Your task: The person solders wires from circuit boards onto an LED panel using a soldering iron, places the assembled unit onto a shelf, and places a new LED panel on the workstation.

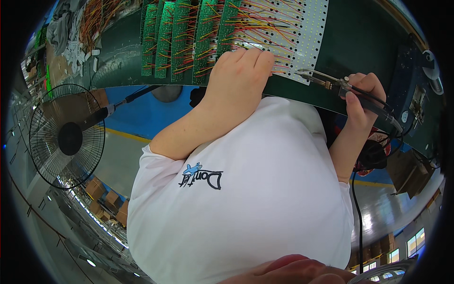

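My right hand (363,94) grips a soldering iron (347,90) with a black body, a brass fitting and a thin feed tube. Its metal tip points left, over the near edge of a white board (307,52) covered in rows of small pale dots. My left hand (242,71) is curled, knuckles up, at the near edge of that board beside the rightmost green circuit board (228,26). What its fingers pinch is hidden under the hand. Red and yellow wires (272,26) run from the green boards across the white one.
More green circuit boards (163,40) stand in a row to the left on the dark green table (352,42). Loose wires (97,21) and white pieces (73,54) lie at the far left. A black fan (69,138) is left of the table; a blue box-shaped unit (405,90) sits at right.
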`<state>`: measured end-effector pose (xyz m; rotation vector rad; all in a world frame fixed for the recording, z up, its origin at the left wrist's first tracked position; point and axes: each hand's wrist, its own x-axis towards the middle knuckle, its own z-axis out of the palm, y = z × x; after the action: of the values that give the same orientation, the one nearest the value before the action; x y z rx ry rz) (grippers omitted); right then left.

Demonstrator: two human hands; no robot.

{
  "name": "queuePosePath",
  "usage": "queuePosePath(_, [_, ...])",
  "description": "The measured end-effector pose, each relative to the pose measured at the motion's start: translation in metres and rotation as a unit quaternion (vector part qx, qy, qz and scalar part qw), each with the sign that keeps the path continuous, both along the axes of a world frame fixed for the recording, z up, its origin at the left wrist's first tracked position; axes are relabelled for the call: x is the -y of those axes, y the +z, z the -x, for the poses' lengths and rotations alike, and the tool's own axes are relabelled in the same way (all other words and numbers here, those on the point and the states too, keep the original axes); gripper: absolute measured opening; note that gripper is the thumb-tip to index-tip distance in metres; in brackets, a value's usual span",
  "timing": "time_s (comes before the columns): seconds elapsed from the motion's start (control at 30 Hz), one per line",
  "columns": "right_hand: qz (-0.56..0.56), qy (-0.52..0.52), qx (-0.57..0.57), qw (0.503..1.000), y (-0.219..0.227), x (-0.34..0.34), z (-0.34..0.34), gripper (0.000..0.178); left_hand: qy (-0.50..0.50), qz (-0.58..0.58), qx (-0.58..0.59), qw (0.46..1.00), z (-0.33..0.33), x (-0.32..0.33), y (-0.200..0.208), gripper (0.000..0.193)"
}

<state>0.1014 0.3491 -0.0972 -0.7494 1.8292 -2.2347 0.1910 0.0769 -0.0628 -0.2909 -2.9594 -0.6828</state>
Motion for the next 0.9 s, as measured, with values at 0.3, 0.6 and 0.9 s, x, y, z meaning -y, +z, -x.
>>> queuePosePath(0.3, [-0.007, 0.002, -0.005, 1.0, 0.0, 0.002, 0.001, 0.023, -0.011, 0.006, 0.041, 0.999, 0.007, 0.002, 0.005, 0.012])
queuePosePath(0.6, [-0.021, 0.026, -0.009, 0.999, -0.002, 0.002, 0.003, 0.024, -0.026, 0.013, 0.068, 0.997, 0.009, 0.002, 0.01, 0.012])
queuePosePath(0.9, [-0.047, 0.021, -0.019, 0.998, 0.001, 0.005, 0.003, 0.023, -0.033, 0.017, 0.078, 0.996, 0.011, 0.003, 0.011, 0.014])
